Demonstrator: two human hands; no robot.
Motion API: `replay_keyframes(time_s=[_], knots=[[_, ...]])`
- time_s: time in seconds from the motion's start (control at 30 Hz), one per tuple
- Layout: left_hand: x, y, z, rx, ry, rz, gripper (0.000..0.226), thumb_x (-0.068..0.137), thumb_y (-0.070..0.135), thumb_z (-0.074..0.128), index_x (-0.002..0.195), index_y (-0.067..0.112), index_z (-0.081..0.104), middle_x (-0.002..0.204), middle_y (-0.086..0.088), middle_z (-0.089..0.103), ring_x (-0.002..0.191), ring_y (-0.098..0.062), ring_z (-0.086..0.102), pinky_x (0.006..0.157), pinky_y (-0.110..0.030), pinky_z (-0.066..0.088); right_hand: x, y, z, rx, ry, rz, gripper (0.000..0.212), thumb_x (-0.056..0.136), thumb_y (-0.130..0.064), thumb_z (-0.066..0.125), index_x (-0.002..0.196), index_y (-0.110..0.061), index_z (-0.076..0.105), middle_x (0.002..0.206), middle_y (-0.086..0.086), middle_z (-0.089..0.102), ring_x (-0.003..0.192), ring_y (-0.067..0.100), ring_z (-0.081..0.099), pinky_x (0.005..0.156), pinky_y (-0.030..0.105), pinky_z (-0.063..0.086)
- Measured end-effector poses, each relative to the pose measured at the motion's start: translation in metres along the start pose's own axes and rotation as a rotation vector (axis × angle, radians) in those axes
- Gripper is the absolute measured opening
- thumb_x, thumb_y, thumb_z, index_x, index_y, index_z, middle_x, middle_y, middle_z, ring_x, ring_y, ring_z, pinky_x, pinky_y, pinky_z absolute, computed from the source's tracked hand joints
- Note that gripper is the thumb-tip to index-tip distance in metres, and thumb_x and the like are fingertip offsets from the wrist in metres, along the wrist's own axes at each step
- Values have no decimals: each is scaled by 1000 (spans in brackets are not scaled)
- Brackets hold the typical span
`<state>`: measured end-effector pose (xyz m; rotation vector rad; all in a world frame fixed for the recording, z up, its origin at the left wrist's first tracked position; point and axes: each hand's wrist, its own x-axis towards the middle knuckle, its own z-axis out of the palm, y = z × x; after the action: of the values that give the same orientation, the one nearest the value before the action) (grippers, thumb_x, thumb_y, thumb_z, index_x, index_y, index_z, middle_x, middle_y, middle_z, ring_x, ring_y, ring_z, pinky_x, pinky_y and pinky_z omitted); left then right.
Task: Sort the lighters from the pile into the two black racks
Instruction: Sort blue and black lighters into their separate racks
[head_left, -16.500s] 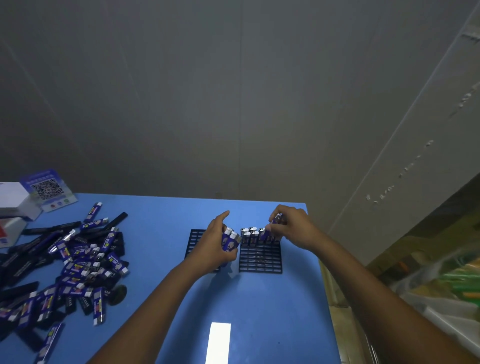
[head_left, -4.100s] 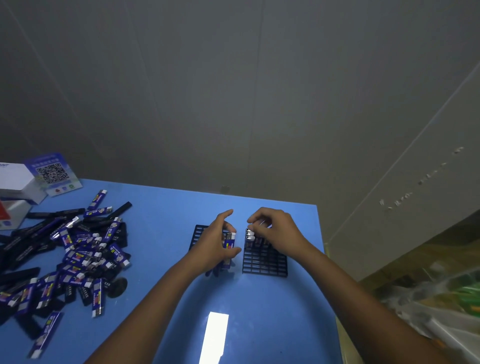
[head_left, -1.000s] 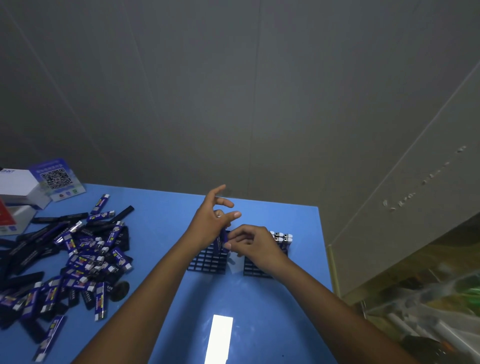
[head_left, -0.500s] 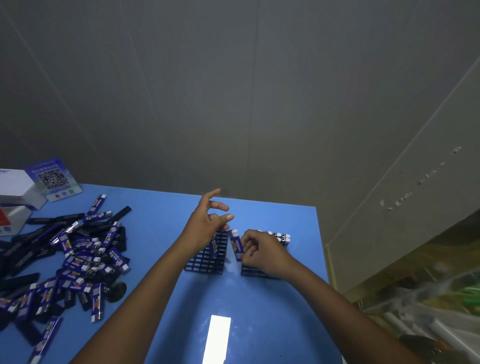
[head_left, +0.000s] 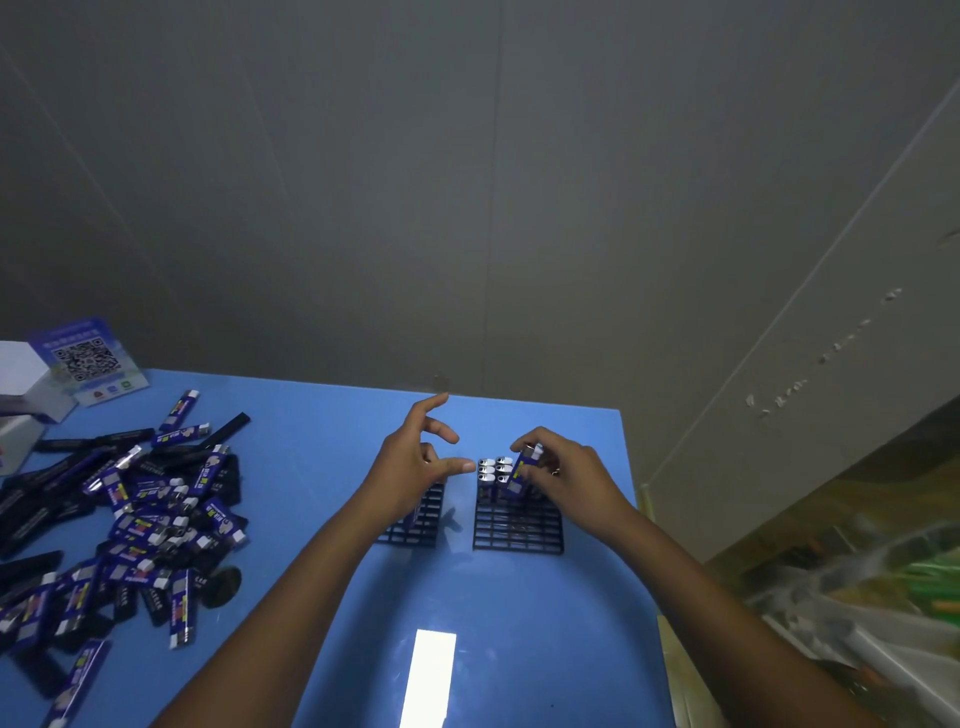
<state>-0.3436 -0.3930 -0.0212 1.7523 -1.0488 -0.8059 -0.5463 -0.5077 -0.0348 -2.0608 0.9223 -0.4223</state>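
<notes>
Two black grid racks stand side by side on the blue table: the left rack (head_left: 422, 525) and the right rack (head_left: 517, 527). Several lighters (head_left: 488, 470) stand upright in the far rows of the right rack. My right hand (head_left: 566, 475) pinches a blue lighter (head_left: 523, 470), tilted, just above those rows. Over the left rack, my left hand (head_left: 415, 467) hovers with fingers spread and thumb stretched toward the right rack; a lighter may lie under its palm, mostly hidden. A pile of blue and black lighters (head_left: 130, 514) lies at the left.
A QR-code card (head_left: 85, 361) and white boxes (head_left: 21, 384) sit at the table's far left corner. A bright light reflection (head_left: 428, 675) shows on the table near me. The table's right edge runs close to the right rack; clutter lies beyond it.
My right hand has carried the blue lighter from the gap between the racks to the far rows of the right rack. My left hand stays spread over the left rack.
</notes>
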Motion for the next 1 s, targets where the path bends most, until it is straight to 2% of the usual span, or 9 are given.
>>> replay_keyframes(time_s=[0.23, 0.33, 0.47, 0.57, 0.67, 0.87, 1.0], knots=[[-1, -1, 7, -5, -16, -24, 92, 69, 13, 88, 146, 29, 39, 104, 1, 63, 59, -16, 49, 79, -47, 54, 2, 9, -7, -69, 24, -22, 20, 87, -9, 72, 100, -23, 74, 91, -7, 57, 78, 3, 58, 72, 11, 40], [-1, -4, 9, 9, -17, -18, 93, 69, 14, 88, 146, 30, 39, 103, 2, 63, 59, -14, 49, 78, -47, 54, 2, 9, -5, -126, 50, -5, 23, 84, -7, 73, 98, -25, 67, 86, -10, 58, 75, 4, 56, 69, 15, 41], [-3, -7, 9, 7, -25, -19, 93, 70, 12, 87, 147, 27, 38, 103, 0, 62, 55, -9, 47, 72, -35, 54, 1, 10, 0, -184, 61, 3, 28, 79, -5, 73, 87, -25, 55, 76, -11, 61, 68, 5, 56, 60, 17, 40], [-4, -8, 11, 7, -30, -24, 92, 70, 11, 86, 147, 27, 37, 105, -1, 62, 52, -6, 47, 68, -28, 53, 0, 10, 5, -267, 58, -11, 22, 79, -9, 71, 86, -24, 56, 79, -10, 62, 73, 9, 58, 66, 29, 49], [-4, -11, 12, 9, -30, -18, 94, 69, 12, 88, 147, 26, 38, 104, 0, 62, 52, -8, 46, 67, -30, 52, 0, 10, 10, -366, 43, -62, 14, 82, -12, 69, 87, -20, 58, 89, -6, 59, 81, 19, 59, 72, 39, 50], [-5, -14, 8, 16, -23, -24, 97, 66, 19, 88, 148, 27, 37, 104, 1, 62, 57, -11, 49, 74, -36, 56, 2, 14, 16, -453, 38, -90, 16, 82, -10, 69, 82, -18, 56, 89, -4, 51, 84, 19, 52, 69, 37, 47], [-5, -14, 6, 18, -22, -17, 96, 67, 16, 88, 147, 29, 37, 105, 1, 62, 55, -9, 50, 71, -28, 56, 5, 16, 18, -478, 48, -83, 13, 84, -12, 68, 83, -17, 56, 90, -3, 52, 85, 18, 51, 67, 35, 45]])
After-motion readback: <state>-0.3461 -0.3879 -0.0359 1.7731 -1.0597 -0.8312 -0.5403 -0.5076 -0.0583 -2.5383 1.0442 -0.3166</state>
